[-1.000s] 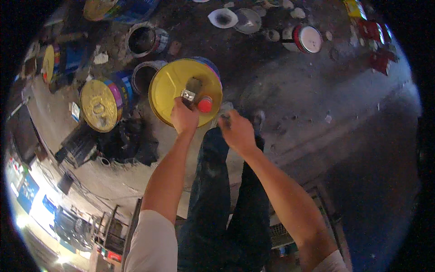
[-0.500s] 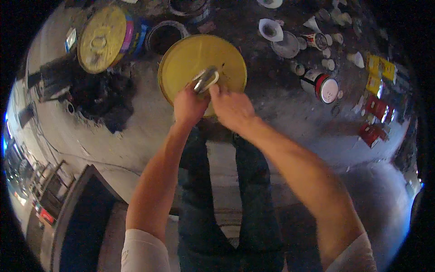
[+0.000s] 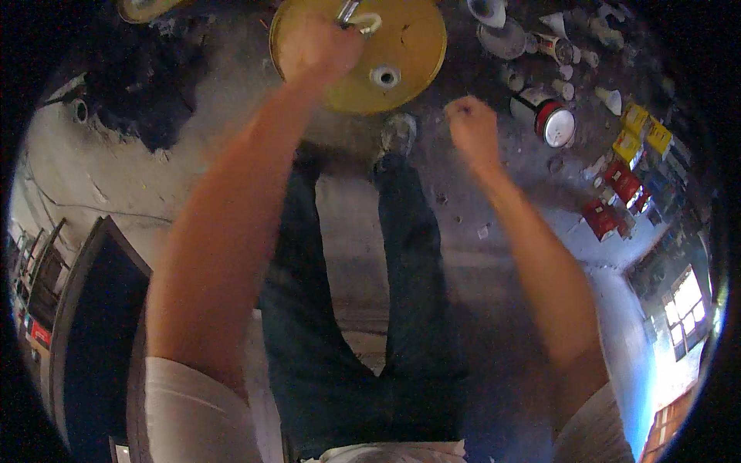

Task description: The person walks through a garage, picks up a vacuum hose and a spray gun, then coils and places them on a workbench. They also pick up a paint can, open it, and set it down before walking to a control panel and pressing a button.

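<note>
The left hand (image 3: 318, 48) is fisted around a metal handle (image 3: 349, 13) atop the yellow drum lid (image 3: 401, 69), which lies directly under it. The right hand (image 3: 472, 130) hangs clenched and empty, just right of the lid, near a red-and-white can (image 3: 549, 119) on the floor.

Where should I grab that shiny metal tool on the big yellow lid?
Probably by its near end, coming from your own side. The left hand already wraps that end, while the shiny metal tool pokes out beyond the knuckles over the round yellow drum lid. Its far tip looks busier and harder to hold.
</note>
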### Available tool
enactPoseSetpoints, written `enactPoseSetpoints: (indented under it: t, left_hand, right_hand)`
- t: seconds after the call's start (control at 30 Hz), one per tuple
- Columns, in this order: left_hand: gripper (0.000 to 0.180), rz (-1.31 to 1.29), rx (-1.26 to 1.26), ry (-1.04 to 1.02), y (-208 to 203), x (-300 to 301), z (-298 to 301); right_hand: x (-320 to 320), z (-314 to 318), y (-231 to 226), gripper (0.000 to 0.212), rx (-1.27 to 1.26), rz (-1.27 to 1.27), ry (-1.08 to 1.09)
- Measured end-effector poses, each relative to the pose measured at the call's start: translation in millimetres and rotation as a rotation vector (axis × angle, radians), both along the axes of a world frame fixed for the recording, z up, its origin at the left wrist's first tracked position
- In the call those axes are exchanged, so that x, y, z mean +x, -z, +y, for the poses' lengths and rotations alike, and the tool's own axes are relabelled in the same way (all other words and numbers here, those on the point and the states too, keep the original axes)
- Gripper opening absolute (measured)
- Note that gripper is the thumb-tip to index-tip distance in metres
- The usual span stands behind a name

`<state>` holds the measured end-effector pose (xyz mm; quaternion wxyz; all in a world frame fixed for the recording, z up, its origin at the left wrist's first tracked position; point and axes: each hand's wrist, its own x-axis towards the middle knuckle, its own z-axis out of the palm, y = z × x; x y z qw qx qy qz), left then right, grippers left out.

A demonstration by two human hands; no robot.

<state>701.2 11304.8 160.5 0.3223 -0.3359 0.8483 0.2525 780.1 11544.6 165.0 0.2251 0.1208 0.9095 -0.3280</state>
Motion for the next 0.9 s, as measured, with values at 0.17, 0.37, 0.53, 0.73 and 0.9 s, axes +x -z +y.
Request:
enactPoseSetpoints:
  t: [0.17, 0.37, 0.53, 0.73, 0.9]
  left_hand:
    - [0.042, 0.21, 0.031, -0.608, 6.0, 5.0, 34.9]
    - [0.03, 0.028, 0.1, -1.006, 17.5, 5.1, 64.5]
    - [0.018, 0.282, 0.627, -1.931, 32.6, -6.9, 60.7]
    - [0.019, 0.299, 0.938, -2.001, 25.7, -4.5, 54.9]
    - [0.026, 0.161, 0.781, -1.829, -22.6, 26.8, 32.9]
  right_hand:
    - [19.1, -9.7, -11.9, 0.022, -0.103, -0.184, 0.173]
    - [57.3, 25.6, -11.4, 0.019, -0.179, -0.252, 0.237]
    - [68.5, 49.2, -20.6, 0.016, -0.088, -0.39, 0.264]
    - [65.2, 66.1, -45.3, 0.016, -0.111, -0.508, 0.358]
    - [59.4, 74.6, -40.1, 0.013, 0.001, -0.27, 0.123]
